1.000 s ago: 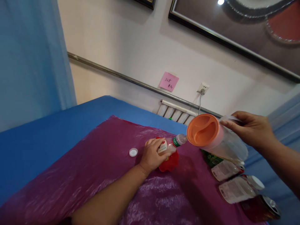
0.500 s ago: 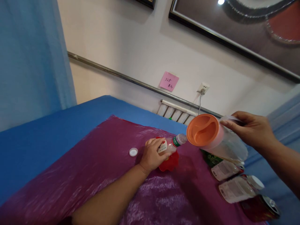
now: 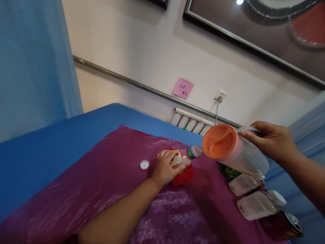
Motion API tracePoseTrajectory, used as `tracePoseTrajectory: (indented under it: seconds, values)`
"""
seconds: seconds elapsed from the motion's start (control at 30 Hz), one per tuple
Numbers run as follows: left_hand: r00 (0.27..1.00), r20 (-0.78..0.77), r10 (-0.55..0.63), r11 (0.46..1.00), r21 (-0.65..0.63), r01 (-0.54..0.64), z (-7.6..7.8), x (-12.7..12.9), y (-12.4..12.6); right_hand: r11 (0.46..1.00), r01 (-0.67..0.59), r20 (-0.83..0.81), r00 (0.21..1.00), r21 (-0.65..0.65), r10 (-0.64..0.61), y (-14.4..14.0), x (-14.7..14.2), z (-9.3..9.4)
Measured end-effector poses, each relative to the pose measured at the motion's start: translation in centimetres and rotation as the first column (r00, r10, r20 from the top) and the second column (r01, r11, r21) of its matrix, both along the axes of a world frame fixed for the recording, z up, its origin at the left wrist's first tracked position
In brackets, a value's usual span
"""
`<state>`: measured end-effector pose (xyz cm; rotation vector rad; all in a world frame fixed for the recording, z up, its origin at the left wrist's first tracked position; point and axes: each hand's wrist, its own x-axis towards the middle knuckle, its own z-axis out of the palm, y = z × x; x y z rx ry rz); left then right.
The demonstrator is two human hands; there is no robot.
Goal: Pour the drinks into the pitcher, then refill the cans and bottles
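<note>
left hand (image 3: 164, 166) gripping small clear plastic bottle (image 3: 185, 157) over red bowl (image 3: 185, 174), right hand (image 3: 273, 140) gripping tilted translucent jug (image 3: 238, 152) with round orange lid, glossy purple sheet (image 3: 106, 189)

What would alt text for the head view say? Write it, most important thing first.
The right hand tips a clear jug with an orange lid toward the open small bottle that the left hand steadies over a red dish on a purple sheet. A white cap lies to its left.
</note>
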<state>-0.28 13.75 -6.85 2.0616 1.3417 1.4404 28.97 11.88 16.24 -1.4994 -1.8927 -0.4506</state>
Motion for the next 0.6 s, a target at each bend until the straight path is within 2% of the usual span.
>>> tracePoseTrajectory:
  seconds: [0.1, 0.6]
  values:
    - [1.0, 0.002, -0.005, 1.0, -0.006, 0.005, 0.14, 0.0, -0.06, 0.999, 0.011, -0.035, 0.999, -0.045, -0.013, -0.03, -0.07, 0.04]
    - [1.0, 0.0, -0.006, 1.0, -0.008, 0.006, 0.34, -0.04, -0.19, 0.998, 0.018, -0.042, 0.999, -0.053, -0.02, 0.02, -0.21, 0.04]
